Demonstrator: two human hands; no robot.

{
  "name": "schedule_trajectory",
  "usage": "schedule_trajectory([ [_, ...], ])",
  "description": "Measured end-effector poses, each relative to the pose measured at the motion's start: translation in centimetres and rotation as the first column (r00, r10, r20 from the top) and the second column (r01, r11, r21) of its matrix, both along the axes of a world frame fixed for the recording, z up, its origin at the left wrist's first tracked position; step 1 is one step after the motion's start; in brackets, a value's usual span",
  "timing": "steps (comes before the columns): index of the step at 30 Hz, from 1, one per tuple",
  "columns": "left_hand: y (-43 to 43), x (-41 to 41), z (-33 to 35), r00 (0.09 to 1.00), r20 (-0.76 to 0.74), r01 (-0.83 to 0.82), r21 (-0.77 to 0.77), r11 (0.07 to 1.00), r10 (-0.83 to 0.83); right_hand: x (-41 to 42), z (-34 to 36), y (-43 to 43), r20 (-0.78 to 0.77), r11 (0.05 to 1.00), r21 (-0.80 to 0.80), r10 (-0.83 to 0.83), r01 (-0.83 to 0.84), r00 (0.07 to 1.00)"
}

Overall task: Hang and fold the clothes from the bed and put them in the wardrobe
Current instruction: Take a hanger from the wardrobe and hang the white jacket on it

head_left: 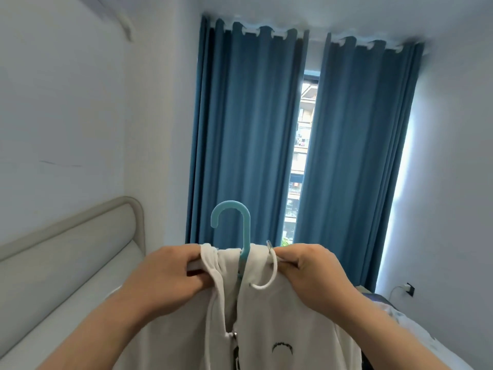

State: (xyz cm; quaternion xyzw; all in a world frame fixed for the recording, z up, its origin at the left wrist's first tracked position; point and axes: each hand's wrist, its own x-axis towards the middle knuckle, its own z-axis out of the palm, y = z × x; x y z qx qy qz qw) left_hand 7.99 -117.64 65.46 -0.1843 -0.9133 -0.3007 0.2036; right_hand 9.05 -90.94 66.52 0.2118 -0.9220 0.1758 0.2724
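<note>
**Hoodie on the hanger, shoulders being set**

Nearest to us hung the white hoodie [280, 329], its zip front open a little way down and a dark print showing low on the chest. It was held up in the air before us, clear of the bed, and draped over a teal hanger [244, 260] whose hook stood upright between our hands.

Our left hand [165, 276] had its grip clamped on the left shoulder of the garment, fingers curled over cloth and, as far as we could judge, the hanger arm beneath. Our right hand [309, 273] pinched the right shoulder in the same way, just beside the white drawstring [269, 279] that looped down from the collar. Both grips were closed on the hoodie; neither hand was free.

We judged the step in hand to be the hanging itself: seating the shoulders evenly so the hoodie would not slide off. The next move would call for freeing one hand to take the hook, then turning to find the wardrobe, which was not in view.

Beyond our hands, the padded headboard [80, 231] ran along the left wall. Farthest off, the blue curtains [250, 134] stood parted on a strip of window [300, 161].
</note>
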Motion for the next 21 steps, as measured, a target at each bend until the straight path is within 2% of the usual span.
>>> schedule_trajectory([
  [3,0.2,0.1,1.6,0.995,-0.067,-0.079,-0.038,0.996,0.077,-0.1,1.7,0.0,0.002,0.998,-0.041,0.054,-0.054,0.999],
  [7,0.9,0.1,3.8,0.959,-0.233,-0.188,-0.084,0.979,0.164,-0.4,3.7,1.5,0.025,0.986,-0.12,0.118,-0.114,0.993],
  [10,0.8,0.3,5.2,0.94,-0.287,-0.198,-0.025,0.98,0.183,-0.2,5.6,3.4,-0.022,0.983,-0.132,0.122,-0.124,0.992],
  [13,0.1,0.2,6.4,0.917,-0.308,-0.237,0.092,0.967,0.254,-0.3,7.4,5.7,-0.062,0.962,-0.237,0.124,-0.135,0.99],
  [17,0.7,0.2,7.0,0.877,-0.36,-0.313,0.072,0.947,0.318,-0.7,8.7,6.1,0.055,0.996,-0.077,0.045,-0.041,0.997],
  [21,2.1,0.8,7.3,0.863,-0.414,-0.323,-0.011,0.946,0.29,-0.9,8.7,5.0,0.137,0.997,0.063,0.035,-0.044,0.99],
])
